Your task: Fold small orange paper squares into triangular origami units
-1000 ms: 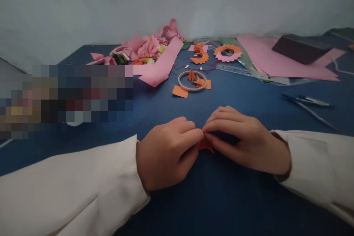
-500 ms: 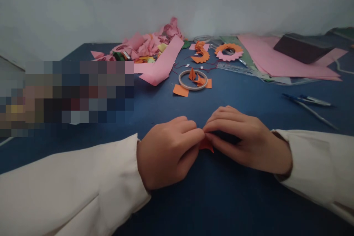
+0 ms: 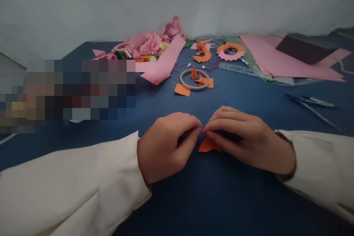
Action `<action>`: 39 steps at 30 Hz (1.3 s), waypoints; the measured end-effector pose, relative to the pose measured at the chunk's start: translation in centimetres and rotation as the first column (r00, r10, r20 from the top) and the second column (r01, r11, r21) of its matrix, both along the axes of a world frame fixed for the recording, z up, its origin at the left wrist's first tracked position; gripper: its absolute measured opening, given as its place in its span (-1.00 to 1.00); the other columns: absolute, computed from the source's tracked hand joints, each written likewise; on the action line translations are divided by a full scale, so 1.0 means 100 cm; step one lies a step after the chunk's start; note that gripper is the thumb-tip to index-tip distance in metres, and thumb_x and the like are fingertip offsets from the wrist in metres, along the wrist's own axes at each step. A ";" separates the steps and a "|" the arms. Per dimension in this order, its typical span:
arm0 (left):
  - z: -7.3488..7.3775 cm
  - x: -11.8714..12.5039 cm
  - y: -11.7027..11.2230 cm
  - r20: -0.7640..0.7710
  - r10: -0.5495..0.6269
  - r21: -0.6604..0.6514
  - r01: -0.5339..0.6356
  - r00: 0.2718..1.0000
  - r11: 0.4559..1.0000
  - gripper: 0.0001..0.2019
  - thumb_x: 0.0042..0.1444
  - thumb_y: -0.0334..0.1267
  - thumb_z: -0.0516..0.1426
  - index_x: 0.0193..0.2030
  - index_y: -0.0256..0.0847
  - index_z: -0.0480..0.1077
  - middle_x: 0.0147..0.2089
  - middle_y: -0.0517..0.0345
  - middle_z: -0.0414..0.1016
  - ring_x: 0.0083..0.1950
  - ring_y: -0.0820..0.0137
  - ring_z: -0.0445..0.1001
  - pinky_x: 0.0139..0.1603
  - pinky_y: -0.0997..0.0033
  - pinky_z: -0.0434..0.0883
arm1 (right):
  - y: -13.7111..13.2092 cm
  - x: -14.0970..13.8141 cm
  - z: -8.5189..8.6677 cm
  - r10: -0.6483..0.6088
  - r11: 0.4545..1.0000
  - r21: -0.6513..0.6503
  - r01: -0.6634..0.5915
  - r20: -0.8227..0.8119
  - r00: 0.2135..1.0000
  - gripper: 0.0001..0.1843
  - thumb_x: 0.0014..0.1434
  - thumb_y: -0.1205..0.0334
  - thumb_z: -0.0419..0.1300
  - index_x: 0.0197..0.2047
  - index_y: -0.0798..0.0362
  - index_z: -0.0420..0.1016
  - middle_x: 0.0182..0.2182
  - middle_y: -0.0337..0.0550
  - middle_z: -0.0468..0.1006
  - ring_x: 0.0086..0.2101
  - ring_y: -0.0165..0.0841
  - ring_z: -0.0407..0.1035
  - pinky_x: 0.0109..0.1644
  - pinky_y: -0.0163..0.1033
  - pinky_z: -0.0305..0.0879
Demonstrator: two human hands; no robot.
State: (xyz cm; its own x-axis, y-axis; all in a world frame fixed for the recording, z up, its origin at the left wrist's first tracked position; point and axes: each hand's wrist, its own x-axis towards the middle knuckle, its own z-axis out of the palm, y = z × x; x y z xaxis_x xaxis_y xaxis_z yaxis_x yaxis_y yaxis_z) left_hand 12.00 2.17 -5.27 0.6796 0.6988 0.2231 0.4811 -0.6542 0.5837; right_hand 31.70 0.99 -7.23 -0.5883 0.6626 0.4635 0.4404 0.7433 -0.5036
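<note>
Your right hand (image 3: 246, 138) pinches a folded orange paper piece (image 3: 208, 145) at lower centre of the frame, on the dark blue surface (image 3: 221, 199). Your left hand (image 3: 168, 143) is curled, its fingertips just beside the paper. Toward the top, a tape ring (image 3: 195, 79), pink scraps (image 3: 149, 46) and pink sheets (image 3: 279, 59) lie before a pale wall (image 3: 138, 3).
</note>
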 end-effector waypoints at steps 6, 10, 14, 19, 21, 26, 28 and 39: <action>0.002 0.000 0.000 0.010 0.058 0.028 -0.059 0.998 0.998 -0.88 0.05 -0.47 0.08 -0.34 -0.25 0.43 -0.48 0.27 0.36 -0.43 0.53 0.29 -0.40 0.53 0.20 | 0.002 0.001 0.001 0.019 1.000 -0.003 -0.019 -0.014 1.000 -0.88 0.19 0.42 0.10 -0.23 0.08 0.42 -0.37 -0.15 0.50 -0.33 -0.39 0.31 -0.22 -0.16 0.25; 0.001 -0.001 0.000 -0.017 0.061 0.029 -0.061 0.998 0.998 -0.87 0.04 -0.46 0.09 -0.33 -0.24 0.44 -0.47 0.26 0.37 -0.40 0.51 0.31 -0.40 0.52 0.21 | 0.000 -0.001 0.003 -0.015 1.000 -0.007 0.015 0.022 1.000 -0.85 0.16 0.44 0.10 -0.22 0.08 0.43 -0.37 -0.15 0.49 -0.35 -0.38 0.29 -0.26 -0.14 0.22; 0.000 -0.001 0.001 -0.023 0.061 0.041 -0.060 0.998 0.997 -0.87 0.06 -0.44 0.09 -0.29 -0.23 0.44 -0.44 0.24 0.39 -0.37 0.49 0.34 -0.36 0.50 0.24 | -0.002 -0.002 0.004 -0.031 0.999 -0.014 0.031 0.030 0.999 -0.82 0.14 0.45 0.09 -0.21 0.06 0.43 -0.35 -0.13 0.48 -0.35 -0.36 0.29 -0.27 -0.13 0.20; -0.001 -0.002 0.000 -0.027 0.040 0.071 -0.038 0.999 0.997 -0.89 0.06 -0.44 0.12 -0.28 -0.21 0.44 -0.43 0.26 0.40 -0.34 0.48 0.37 -0.36 0.52 0.26 | -0.001 0.000 0.003 -0.010 1.000 -0.022 0.011 0.025 1.000 -0.84 0.17 0.43 0.08 -0.21 0.06 0.42 -0.35 -0.13 0.48 -0.35 -0.37 0.29 -0.27 -0.13 0.19; -0.002 -0.002 0.000 -0.012 0.026 0.109 -0.025 1.000 0.994 -0.89 0.08 -0.45 0.11 -0.29 -0.22 0.43 -0.40 0.25 0.43 -0.32 0.49 0.38 -0.32 0.53 0.28 | 0.000 0.001 0.001 0.017 0.999 -0.028 -0.016 0.017 1.000 -0.86 0.19 0.42 0.07 -0.22 0.07 0.42 -0.35 -0.14 0.48 -0.33 -0.37 0.29 -0.25 -0.13 0.18; -0.003 -0.004 0.001 0.007 0.009 0.180 -0.010 1.000 0.984 -0.89 0.11 -0.44 0.10 -0.29 -0.21 0.44 -0.35 0.26 0.48 -0.28 0.50 0.41 -0.27 0.55 0.32 | 0.002 0.003 -0.002 0.042 0.999 -0.023 -0.043 -0.010 0.999 -0.85 0.20 0.43 0.07 -0.20 0.07 0.42 -0.37 -0.16 0.46 -0.32 -0.39 0.29 -0.25 -0.14 0.17; -0.003 -0.004 0.000 0.003 0.011 0.183 -0.011 1.000 0.983 -0.89 0.11 -0.43 0.11 -0.29 -0.20 0.44 -0.35 0.26 0.48 -0.28 0.50 0.42 -0.27 0.55 0.33 | 0.003 0.004 -0.003 0.044 0.999 -0.015 -0.044 -0.008 0.999 -0.86 0.20 0.42 0.08 -0.21 0.06 0.43 -0.37 -0.17 0.46 -0.32 -0.40 0.29 -0.24 -0.14 0.17; -0.003 -0.003 0.000 0.014 -0.026 0.215 0.023 1.000 0.976 -0.92 0.13 -0.41 0.11 -0.29 -0.23 0.44 -0.35 0.23 0.49 -0.29 0.48 0.40 -0.27 0.53 0.33 | 0.003 0.004 -0.002 0.061 0.998 0.010 -0.061 0.008 0.998 -0.88 0.21 0.43 0.09 -0.24 0.08 0.42 -0.38 -0.17 0.46 -0.33 -0.40 0.28 -0.25 -0.14 0.14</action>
State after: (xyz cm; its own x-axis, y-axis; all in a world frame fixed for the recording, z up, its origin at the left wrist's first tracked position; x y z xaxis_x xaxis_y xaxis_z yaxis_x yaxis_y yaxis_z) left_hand 11.73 2.21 -5.60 0.6906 0.6166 0.3779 0.4546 -0.7765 0.4363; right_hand 32.11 1.24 -7.40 -0.6308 0.6209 0.4653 0.3979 0.7737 -0.4930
